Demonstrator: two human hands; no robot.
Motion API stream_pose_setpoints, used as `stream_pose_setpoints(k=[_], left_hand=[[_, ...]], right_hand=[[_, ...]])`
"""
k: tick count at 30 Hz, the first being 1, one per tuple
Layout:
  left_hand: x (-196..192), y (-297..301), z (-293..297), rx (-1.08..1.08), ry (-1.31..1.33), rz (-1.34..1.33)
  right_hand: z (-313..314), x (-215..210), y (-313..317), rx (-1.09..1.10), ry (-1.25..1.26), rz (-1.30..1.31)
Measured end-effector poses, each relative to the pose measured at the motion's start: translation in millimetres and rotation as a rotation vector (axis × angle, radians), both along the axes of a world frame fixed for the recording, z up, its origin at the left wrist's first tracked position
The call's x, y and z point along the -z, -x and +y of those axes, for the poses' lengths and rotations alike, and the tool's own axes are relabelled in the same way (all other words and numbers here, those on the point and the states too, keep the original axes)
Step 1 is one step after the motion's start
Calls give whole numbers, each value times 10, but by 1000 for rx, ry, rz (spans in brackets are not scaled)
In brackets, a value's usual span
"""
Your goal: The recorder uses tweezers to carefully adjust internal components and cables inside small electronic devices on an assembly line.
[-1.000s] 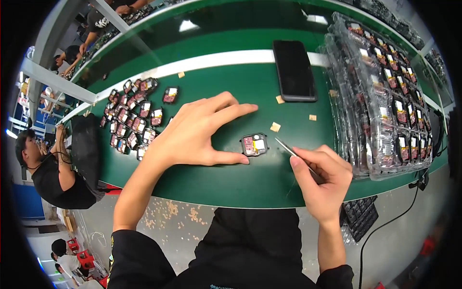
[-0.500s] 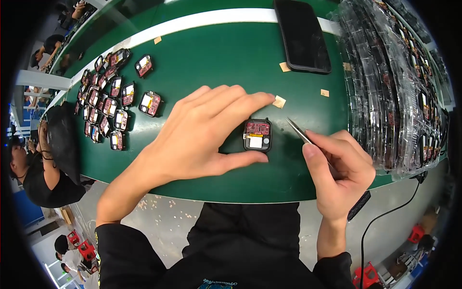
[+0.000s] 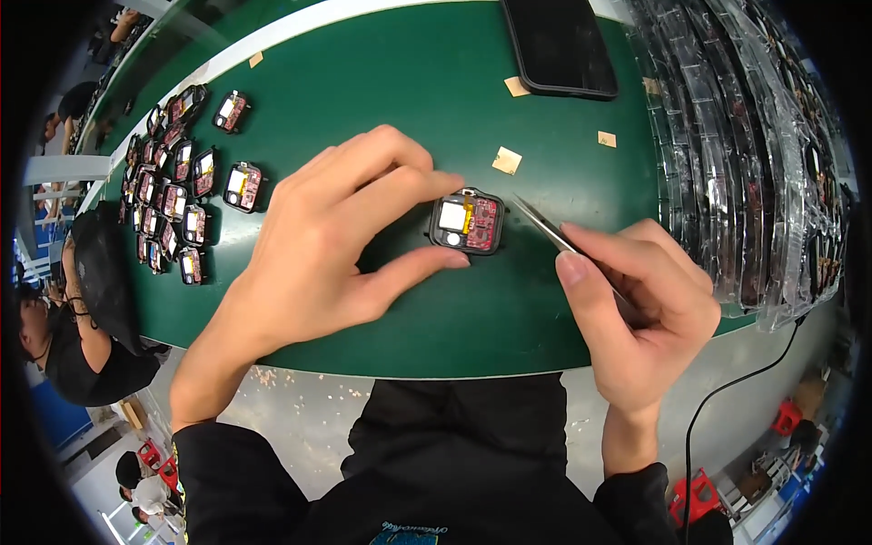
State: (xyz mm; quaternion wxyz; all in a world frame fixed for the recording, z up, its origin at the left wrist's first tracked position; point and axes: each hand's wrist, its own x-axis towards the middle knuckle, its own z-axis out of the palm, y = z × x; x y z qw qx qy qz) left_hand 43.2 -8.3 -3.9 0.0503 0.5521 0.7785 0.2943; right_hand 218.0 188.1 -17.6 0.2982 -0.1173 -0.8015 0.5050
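A small open watch-like case with a red circuit board and a white square part lies on the green table. My left hand pinches it between thumb and index finger, palm down. My right hand grips metal tweezers, whose tips point at the case's right edge, just short of it.
Several more such cases lie in rows at the left. A black phone lies face up at the back. Stacked clear plastic trays fill the right side. Small tan paper bits dot the table. Another person sits at far left.
The view has drawn closer to the table. My left hand still holds the case, and the tweezers have come nearer to its right edge.
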Motion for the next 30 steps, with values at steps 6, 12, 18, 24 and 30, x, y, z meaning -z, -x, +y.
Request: stream_pose_setpoints(k=[6, 12, 18, 24, 30], left_hand=[[-77, 44, -10, 115, 29, -149], [-9, 65, -13, 136, 8, -155], [18, 94, -20, 143, 2, -180], [17, 120, -19, 161, -20, -156], [0, 102, -9, 99, -30, -191]], right_hand=[[30, -48, -57, -93, 9, -91], [-11, -59, 9, -155, -128, -179], [-7, -12, 57, -156, -164, -148], [-29, -41, 69, -147, -151, -187], [-47, 17, 48, -86, -276, -59]])
